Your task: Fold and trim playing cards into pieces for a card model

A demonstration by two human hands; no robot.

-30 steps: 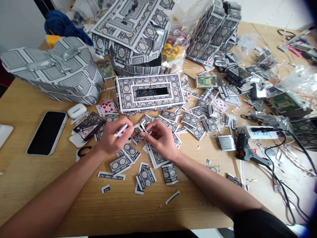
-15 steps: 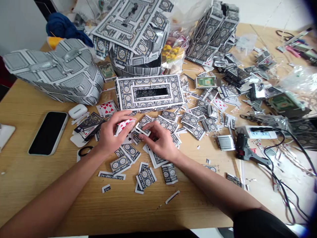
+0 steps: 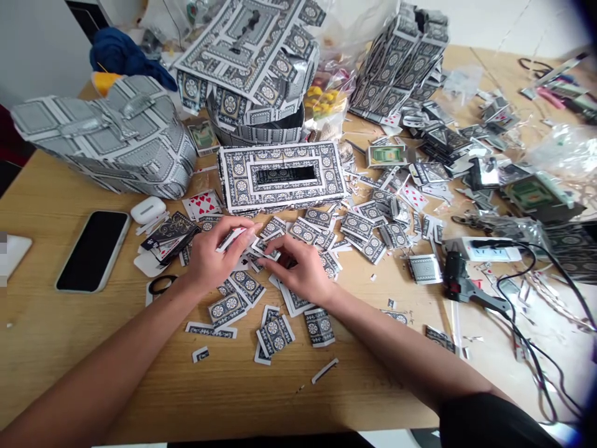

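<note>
My left hand (image 3: 215, 252) is closed on a folded playing card (image 3: 230, 239), pinched between thumb and fingers, with a little of its white and red face showing. Close on its right, my right hand (image 3: 301, 264) pinches another playing card piece (image 3: 267, 249), partly covered by the fingertips. The two pieces are almost together; whether they touch I cannot tell. Under and around both hands lie several cut and folded cards (image 3: 247, 287) with dark patterned backs. Just beyond the hands stands a box made of folded cards (image 3: 284, 149) with a rectangular slot.
Larger woven card shapes, a basket-like one (image 3: 140, 137) and a lidded one (image 3: 261, 99), stand at the back left. A phone (image 3: 93, 249) and white earphone case (image 3: 148, 210) lie left. On the right are a glue gun (image 3: 466, 286), black cables and heaped card scraps.
The card in my left hand has tilted, so less of its red face shows. My right hand's card has turned and shifted slightly down and left.
</note>
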